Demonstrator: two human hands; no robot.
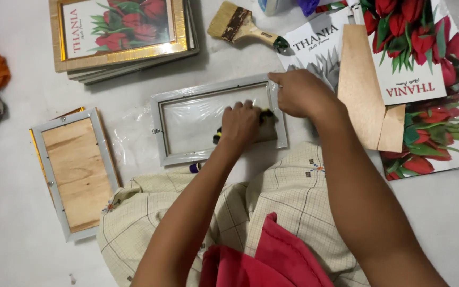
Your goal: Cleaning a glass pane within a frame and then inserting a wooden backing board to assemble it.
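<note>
I steady the grey frame [171, 127] at its far right corner with my right hand [301, 94], fingers curled down on the rim. My left hand [240, 125] is closed around a yellow-and-black tool [265, 114] (its tip hidden), working the frame's right edge; next, I judge, comes careful pressure along that rail.

Your two forearms are bare from the elbows down, no sleeves, watch or rings visible. Your left hand [240, 125] and right hand [299, 93] wear no gloves. Below them, your lap shows a cream checked garment [288, 191] with small embroidered motifs and a red cloth [277, 255] over it.
</note>
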